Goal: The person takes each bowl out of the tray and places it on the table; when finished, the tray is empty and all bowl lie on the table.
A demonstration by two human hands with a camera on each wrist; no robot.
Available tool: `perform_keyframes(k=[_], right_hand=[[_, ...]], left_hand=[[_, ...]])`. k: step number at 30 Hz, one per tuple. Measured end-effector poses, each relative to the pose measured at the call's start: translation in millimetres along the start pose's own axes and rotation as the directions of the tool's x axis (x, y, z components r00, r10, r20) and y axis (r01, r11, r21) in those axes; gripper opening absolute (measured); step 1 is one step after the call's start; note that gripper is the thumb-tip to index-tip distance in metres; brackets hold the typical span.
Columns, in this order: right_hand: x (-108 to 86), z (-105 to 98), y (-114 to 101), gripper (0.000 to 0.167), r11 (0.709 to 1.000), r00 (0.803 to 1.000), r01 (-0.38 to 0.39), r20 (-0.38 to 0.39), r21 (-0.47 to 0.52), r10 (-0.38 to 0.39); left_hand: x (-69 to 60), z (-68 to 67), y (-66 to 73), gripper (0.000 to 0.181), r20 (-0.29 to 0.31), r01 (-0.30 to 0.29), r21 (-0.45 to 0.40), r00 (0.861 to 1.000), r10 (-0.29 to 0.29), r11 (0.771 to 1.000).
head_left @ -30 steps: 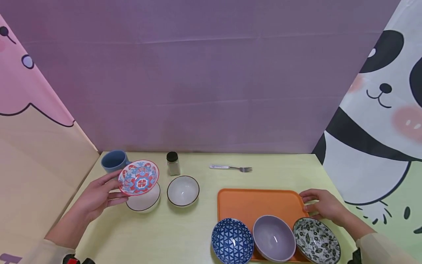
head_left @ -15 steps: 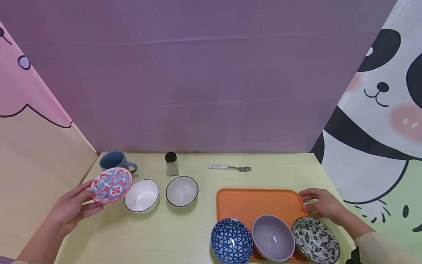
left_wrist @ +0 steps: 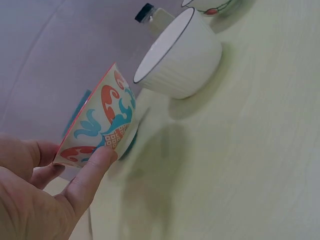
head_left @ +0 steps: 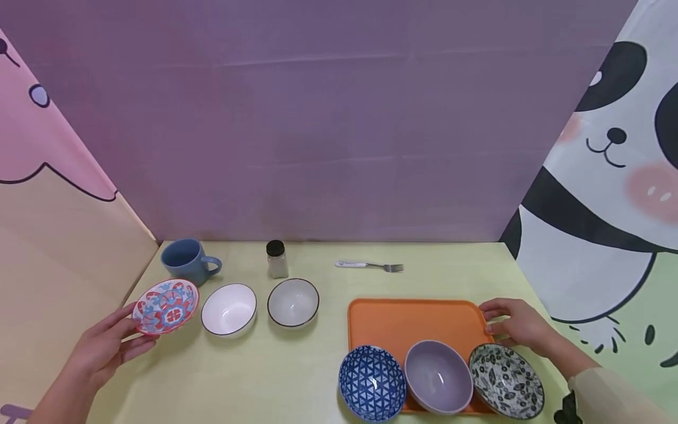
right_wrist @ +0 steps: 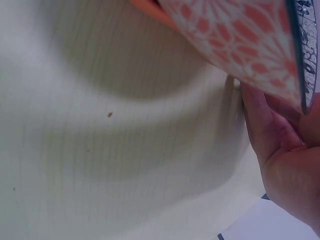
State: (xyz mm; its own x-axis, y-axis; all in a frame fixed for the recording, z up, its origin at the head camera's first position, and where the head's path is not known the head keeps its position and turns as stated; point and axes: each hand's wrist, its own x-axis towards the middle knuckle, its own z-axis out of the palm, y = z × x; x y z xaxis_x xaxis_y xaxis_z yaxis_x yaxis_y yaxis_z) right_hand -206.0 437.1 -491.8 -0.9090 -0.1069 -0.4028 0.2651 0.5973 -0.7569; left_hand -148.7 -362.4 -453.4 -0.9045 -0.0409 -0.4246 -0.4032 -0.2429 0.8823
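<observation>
My left hand pinches the rim of a small red, blue and white patterned bowl, tilted and held above the table at the left. The left wrist view shows this bowl from outside, with fingers along its side. Right of it stand a white dark-rimmed bowl and a second one. My right hand rests at the right edge of an orange tray, fingers loosely bent. Just below that hand is a black-and-white leaf-patterned bowl; its red-patterned outside partly covers the fingers in the right wrist view.
A blue mug stands at the back left, with a black-lidded jar to its right. A fork lies behind the tray. A blue triangle-patterned bowl and a lilac bowl sit at the tray's front.
My left hand has carried the red patterned bowl left and down, from over the left white bowl to beside it, uncovering that bowl and the mug's handle. My right hand has stayed at the tray.
</observation>
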Motion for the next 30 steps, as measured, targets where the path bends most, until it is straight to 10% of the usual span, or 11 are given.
perform_keyframes(k=[10,18,30], right_hand=[[-0.4,-2.6,-4.5,0.053,1.0,1.0,-0.002,-0.025,-0.023,0.001],[-0.9,-2.8,-4.0,0.054,1.0,1.0,-0.008,-0.017,0.0,0.008],[1.3,0.6,-2.1,0.053,1.0,1.0,-0.015,-0.011,-0.018,0.015]], left_hand=[[11.1,-5.4,-8.1,0.026,-0.038,0.038,-0.025,0.999,-0.039,0.999],[14.3,-10.9,-13.4,0.069,-0.046,0.065,-0.008,0.997,-0.065,0.998],[11.5,-17.6,-30.1,0.072,-0.059,0.051,-0.025,0.997,-0.052,0.998]])
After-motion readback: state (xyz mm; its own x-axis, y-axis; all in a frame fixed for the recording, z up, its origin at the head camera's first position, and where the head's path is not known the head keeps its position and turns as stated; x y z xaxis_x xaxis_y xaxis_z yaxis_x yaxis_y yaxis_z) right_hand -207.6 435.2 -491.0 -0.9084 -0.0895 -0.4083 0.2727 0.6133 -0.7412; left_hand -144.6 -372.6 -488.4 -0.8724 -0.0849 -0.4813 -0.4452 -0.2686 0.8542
